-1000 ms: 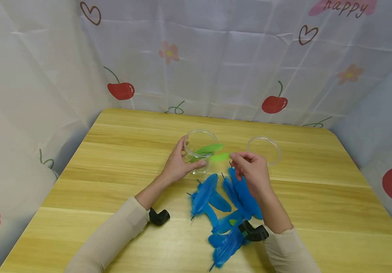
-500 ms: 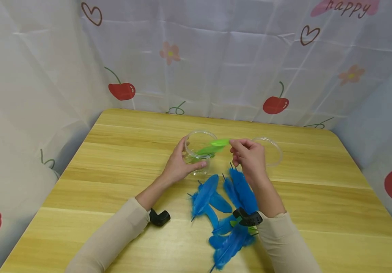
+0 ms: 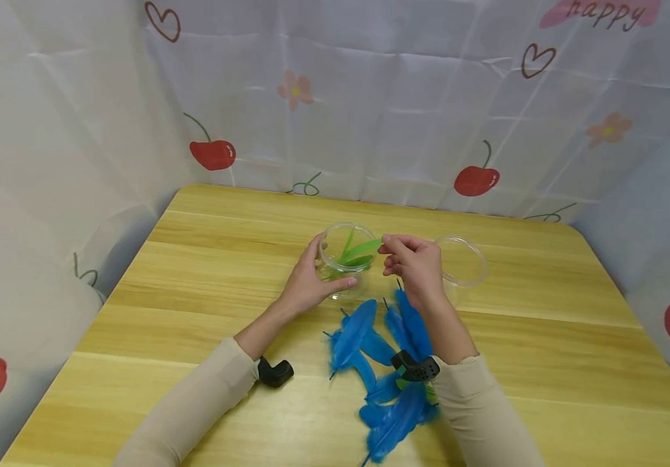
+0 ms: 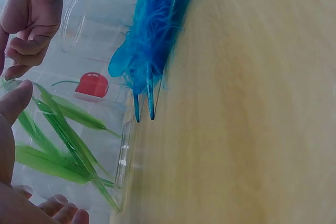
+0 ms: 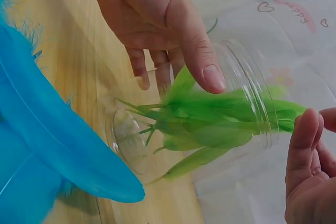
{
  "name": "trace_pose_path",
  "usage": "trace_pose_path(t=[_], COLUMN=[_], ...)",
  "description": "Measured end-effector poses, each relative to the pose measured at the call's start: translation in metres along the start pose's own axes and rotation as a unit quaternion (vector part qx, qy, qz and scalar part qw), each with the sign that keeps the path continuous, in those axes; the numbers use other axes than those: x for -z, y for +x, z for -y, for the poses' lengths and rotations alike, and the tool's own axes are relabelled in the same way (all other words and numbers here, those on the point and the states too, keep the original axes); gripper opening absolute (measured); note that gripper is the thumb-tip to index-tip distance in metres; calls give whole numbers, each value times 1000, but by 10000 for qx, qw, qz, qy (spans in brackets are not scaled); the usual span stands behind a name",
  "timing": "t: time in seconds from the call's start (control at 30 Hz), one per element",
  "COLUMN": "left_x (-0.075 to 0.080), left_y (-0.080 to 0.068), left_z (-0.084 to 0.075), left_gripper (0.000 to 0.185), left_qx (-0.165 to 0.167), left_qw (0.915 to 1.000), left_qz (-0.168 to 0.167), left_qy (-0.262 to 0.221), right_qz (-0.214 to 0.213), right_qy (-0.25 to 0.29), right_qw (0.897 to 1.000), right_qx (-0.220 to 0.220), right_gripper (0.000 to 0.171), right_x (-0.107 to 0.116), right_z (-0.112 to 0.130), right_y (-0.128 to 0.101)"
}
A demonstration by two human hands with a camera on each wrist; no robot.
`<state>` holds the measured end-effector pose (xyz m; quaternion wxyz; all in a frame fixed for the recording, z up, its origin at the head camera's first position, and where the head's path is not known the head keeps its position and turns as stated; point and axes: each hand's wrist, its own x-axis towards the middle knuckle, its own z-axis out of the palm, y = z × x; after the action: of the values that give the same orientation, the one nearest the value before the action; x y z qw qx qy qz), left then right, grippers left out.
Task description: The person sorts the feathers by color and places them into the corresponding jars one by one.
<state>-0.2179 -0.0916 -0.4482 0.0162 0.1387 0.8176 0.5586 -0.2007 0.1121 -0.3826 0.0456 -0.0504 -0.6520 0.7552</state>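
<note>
Light wooden table [image 3: 206, 259] with plank seams running across it and rounded far corners. Sitting on it: a clear plastic jar [image 3: 346, 259] near the middle, green feathers inside, and a clear round lid [image 3: 462, 261] lying flat off to its right. Nearer the front edge there's a loose pile of blue feathers [image 3: 378, 363], fanned out and overlapping, quills mostly pointing toward the jar.

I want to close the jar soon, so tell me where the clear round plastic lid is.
In the head view the clear round plastic lid lies flat on the wooden table, just right of the right hand, beyond the blue feathers.
</note>
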Motion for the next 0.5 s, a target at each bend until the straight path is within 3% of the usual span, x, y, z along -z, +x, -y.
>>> trace_pose_path(t=[0.33, 0.5], left_x=[0, 0], left_y=[0, 0], left_z=[0, 0], left_gripper=[99, 102], left_qx=[-60, -73], left_qw=[10000, 10000], left_qz=[-5, 30], left_qy=[-12, -42], right_qz=[260, 240], right_qy=[115, 210], right_qw=[9996, 9995], right_qx=[25, 4], right_gripper=[42, 31], right_x=[5, 8], right_z=[0, 0], right_y=[-5, -8])
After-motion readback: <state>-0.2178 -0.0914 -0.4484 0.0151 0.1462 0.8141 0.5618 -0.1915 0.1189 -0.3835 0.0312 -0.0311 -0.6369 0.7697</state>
